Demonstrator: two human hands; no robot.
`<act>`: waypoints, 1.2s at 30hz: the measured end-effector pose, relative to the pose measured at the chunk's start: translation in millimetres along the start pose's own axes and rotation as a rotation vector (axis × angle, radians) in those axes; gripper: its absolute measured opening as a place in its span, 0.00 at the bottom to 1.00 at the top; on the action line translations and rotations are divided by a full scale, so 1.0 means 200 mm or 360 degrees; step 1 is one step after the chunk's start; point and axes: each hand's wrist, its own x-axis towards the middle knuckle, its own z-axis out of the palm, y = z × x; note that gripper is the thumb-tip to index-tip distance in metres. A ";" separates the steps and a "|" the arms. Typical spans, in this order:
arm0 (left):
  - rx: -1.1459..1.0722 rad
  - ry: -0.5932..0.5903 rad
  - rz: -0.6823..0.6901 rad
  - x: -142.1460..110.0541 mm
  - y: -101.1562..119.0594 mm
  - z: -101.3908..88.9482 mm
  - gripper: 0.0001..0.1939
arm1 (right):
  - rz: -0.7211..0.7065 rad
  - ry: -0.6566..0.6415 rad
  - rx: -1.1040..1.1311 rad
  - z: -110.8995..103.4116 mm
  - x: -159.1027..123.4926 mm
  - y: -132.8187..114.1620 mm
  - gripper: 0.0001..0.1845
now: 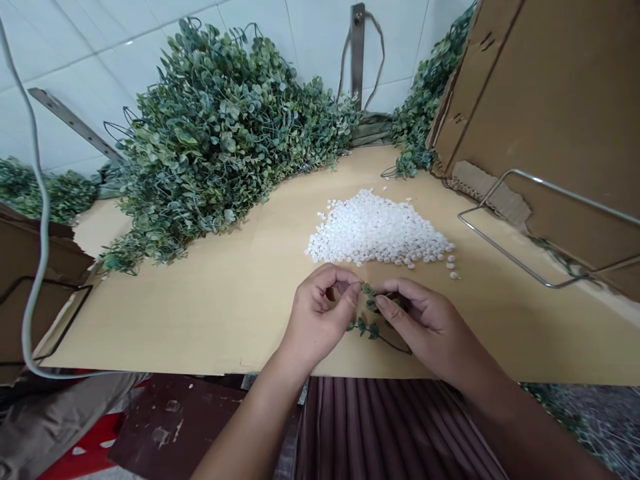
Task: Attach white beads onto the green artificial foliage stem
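Near the table's front edge, my right hand pinches a sprig of artificial green leaves between thumb and fingers. Part of the sprig trails below the hand on a dark thin stem. My left hand is closed in a pinch right at the leafy tip of the sprig; what lies between its fingertips is too small to make out. Just beyond both hands is a heap of small white plastic pieces, with a few strays along its right side.
A large pile of artificial greenery covers the back left of the tan tabletop. On the right stands a cardboard box with a metal wire frame before it. A white cable hangs at the left.
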 end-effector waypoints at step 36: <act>0.0549 -0.0427 0.0474 -0.11 0.02 -0.07 0.04 | 0.0668 0.0263 0.1258 -0.07 -0.02 -0.03 0.15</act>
